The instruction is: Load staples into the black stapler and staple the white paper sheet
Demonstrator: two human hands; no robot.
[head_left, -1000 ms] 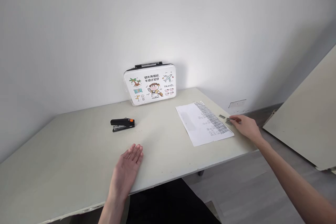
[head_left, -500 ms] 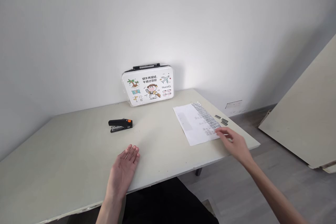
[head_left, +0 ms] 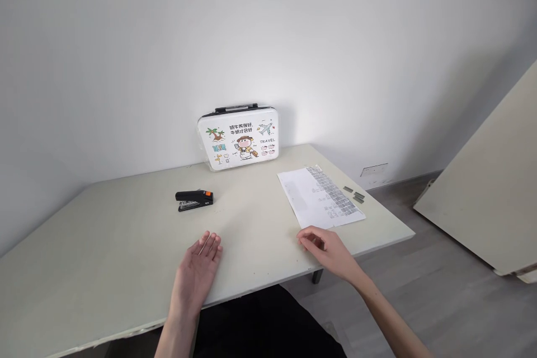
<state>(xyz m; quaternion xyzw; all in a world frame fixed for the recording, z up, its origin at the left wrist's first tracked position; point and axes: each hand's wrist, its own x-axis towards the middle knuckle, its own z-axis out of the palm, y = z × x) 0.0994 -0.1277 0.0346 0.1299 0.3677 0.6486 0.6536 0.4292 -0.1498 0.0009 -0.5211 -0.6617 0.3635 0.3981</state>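
While the left hand (head_left: 195, 277) is open, lower left, the right hand (head_left: 329, 247), fingers curled, any grip hidden, should avoid nudging the paper (head_left: 308, 201).

your right hand (head_left: 329, 249) has left the staples (head_left: 358, 197) and come leftward, past the paper's corner, to beside the near edge of the paper (head_left: 306, 198).

From here I can't see inside the curled right hand (head_left: 326, 247), lower right of centre. I can't read the paper's (head_left: 300, 198) tiny print (head_left: 335, 193). The bottom edge crops both forearms (head_left: 384, 313); the left crops the table (head_left: 104, 246).
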